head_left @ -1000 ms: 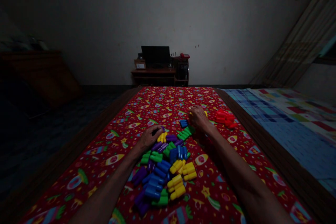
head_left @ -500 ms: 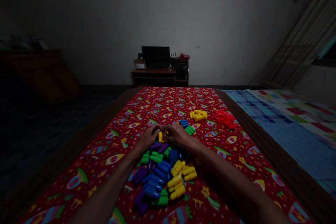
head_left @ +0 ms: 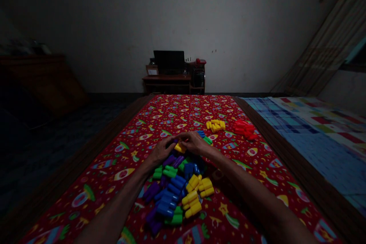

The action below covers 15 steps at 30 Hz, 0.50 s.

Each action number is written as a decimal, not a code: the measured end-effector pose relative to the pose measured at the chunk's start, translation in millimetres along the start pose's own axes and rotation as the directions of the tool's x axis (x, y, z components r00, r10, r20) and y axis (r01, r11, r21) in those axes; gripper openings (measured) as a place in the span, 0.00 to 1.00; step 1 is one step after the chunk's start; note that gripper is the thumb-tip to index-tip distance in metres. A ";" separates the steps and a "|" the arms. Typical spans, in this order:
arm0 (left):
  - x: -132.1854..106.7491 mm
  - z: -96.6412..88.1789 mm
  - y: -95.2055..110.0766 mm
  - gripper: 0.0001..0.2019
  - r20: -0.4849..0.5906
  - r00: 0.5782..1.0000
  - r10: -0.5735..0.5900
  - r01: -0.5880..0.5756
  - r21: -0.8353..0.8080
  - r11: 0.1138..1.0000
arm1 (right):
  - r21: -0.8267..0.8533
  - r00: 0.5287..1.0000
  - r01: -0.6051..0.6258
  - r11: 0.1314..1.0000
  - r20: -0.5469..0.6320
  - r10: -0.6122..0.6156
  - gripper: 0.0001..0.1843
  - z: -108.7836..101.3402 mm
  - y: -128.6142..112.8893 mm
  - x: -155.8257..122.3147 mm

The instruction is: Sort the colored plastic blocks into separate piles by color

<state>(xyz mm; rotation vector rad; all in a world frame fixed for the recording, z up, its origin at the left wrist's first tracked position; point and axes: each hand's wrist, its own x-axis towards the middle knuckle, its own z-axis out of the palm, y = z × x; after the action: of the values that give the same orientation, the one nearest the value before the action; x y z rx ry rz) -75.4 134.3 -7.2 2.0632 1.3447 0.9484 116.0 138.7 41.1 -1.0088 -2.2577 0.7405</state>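
Observation:
A pile of plastic blocks (head_left: 177,188) in purple, blue, green and yellow lies on the red patterned cloth (head_left: 120,152) in front of me. At the pile's far end my right hand (head_left: 195,143) pinches a yellow block (head_left: 180,147). My left hand (head_left: 160,151) is curled beside it, fingers touching the same spot near a purple block (head_left: 170,159); what it holds is hidden. Farther off lie a small group of yellow blocks (head_left: 215,125) and a group of red blocks (head_left: 244,129). A blue and a green block (head_left: 205,137) sit just past my right hand.
The cloth covers a long wooden-edged surface (head_left: 286,148). A checked blanket (head_left: 314,129) lies to the right. A low desk with a dark screen (head_left: 170,63) stands against the far wall. The room is dim; the left side is dark floor.
My right hand left the far yellow group, came back to the pile's far end beside my left hand, and now has a yellow block between its fingers.

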 end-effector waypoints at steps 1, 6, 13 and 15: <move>0.3 0.0 -0.8 0.23 0.008 1.000 0.000 0.000 0.002 1.000 | 0.003 1.000 -0.003 1.000 -0.031 0.004 0.22 -3.3 0.8 0.9; 0.1 -0.6 0.6 0.21 0.022 1.000 0.009 -0.009 0.016 1.000 | -0.082 0.933 -0.160 0.984 -0.337 0.124 0.18 -45.2 22.4 3.5; -0.4 -1.5 3.5 0.20 0.023 0.999 0.026 -0.028 0.080 0.996 | -0.310 0.855 -0.423 0.851 -0.446 0.263 0.14 -70.8 66.2 -14.5; -0.8 -1.8 4.6 0.20 0.029 0.999 0.027 -0.030 0.086 0.996 | -0.389 0.867 -0.428 0.816 -0.431 0.249 0.13 -66.9 71.6 -18.0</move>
<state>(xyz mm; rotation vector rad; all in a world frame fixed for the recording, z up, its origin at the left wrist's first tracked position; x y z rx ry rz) -74.4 131.8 -2.9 2.1576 1.3676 0.8844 205.4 182.2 34.9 -1.6734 -1.9775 0.0917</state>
